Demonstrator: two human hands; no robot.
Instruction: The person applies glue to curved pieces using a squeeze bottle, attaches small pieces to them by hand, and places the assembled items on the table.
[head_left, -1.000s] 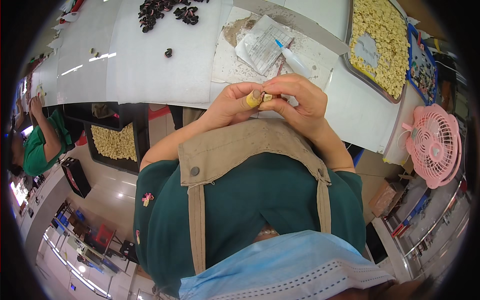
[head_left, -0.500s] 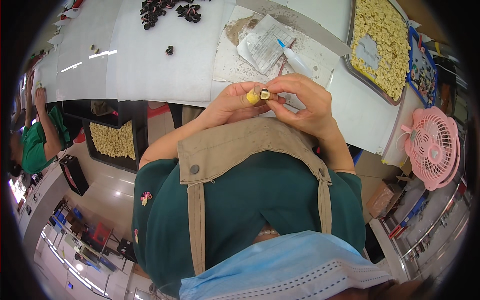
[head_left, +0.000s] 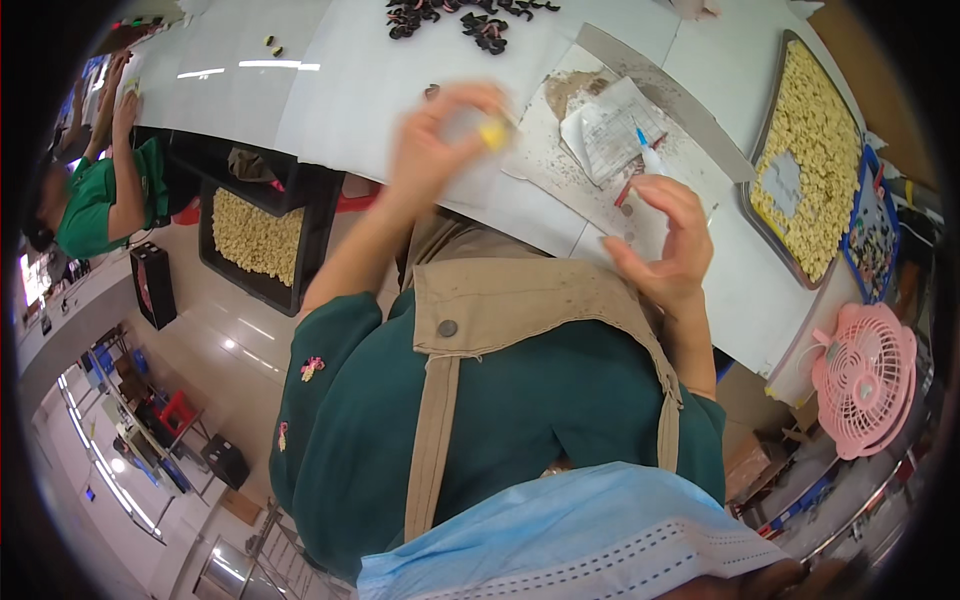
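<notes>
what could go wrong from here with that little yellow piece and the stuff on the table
1. The left hand pinches the small yellow piece only at its fingers, out over the white table; it looks blurred, so it might slip and fall.
2. The right hand hovers just by the blue-tipped tube on the stained paper and might knock it.
3. The tray of pale pieces lies near the table edge.
</notes>
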